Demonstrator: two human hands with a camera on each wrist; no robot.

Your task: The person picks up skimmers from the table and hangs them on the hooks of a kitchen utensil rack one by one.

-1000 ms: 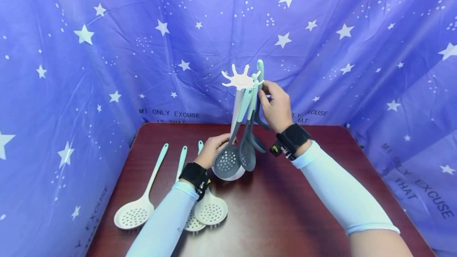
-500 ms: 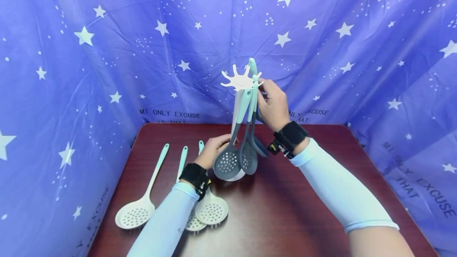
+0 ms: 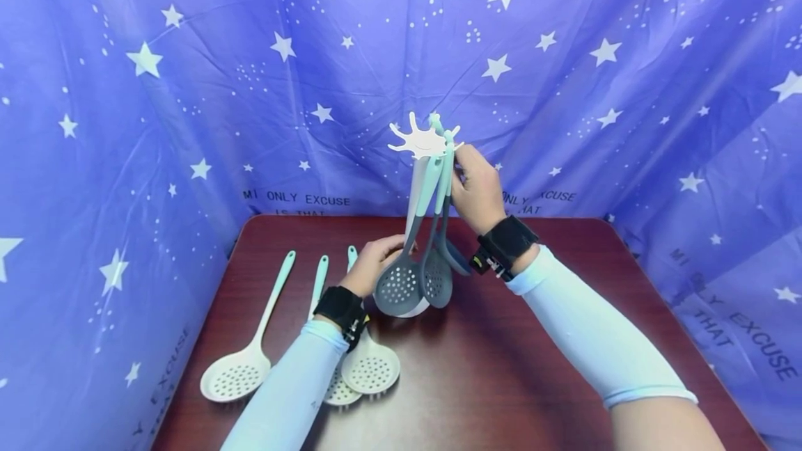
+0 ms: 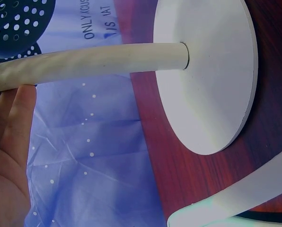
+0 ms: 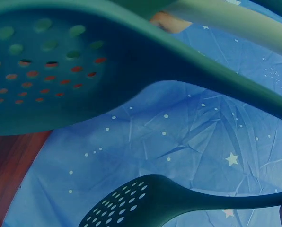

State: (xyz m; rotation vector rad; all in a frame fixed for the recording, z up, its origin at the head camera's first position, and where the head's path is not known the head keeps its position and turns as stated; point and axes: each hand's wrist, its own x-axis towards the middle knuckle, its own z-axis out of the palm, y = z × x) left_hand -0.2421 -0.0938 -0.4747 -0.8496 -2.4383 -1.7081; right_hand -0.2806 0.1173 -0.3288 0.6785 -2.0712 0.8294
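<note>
A white utensil stand (image 3: 418, 141) has radiating hooks on top, a pole and a round base (image 4: 212, 80). My left hand (image 3: 376, 263) holds its pole low down. From the hooks hang a dark skimmer (image 3: 399, 287), a slotted spoon (image 3: 436, 280) and another dark utensil (image 3: 456, 256), all with mint handles. At the far right of the stand my right hand (image 3: 478, 186) pinches a dark slotted spoon (image 5: 141, 198), a finger showing at its handle in the right wrist view. Its mint handle end (image 3: 435, 120) shows behind the hooks; the hand and hanging utensils hide much of it.
White skimmers with mint handles lie on the dark red table (image 3: 532, 367): one at far left (image 3: 234, 374), others overlapping near the left forearm, including a front one (image 3: 371, 367). A blue star-patterned curtain (image 3: 351, 75) surrounds the table.
My right hand has moved slightly left and down, bringing the held spoon's handle end from beside the hooks to low behind them. The left hand stays on the pole.
</note>
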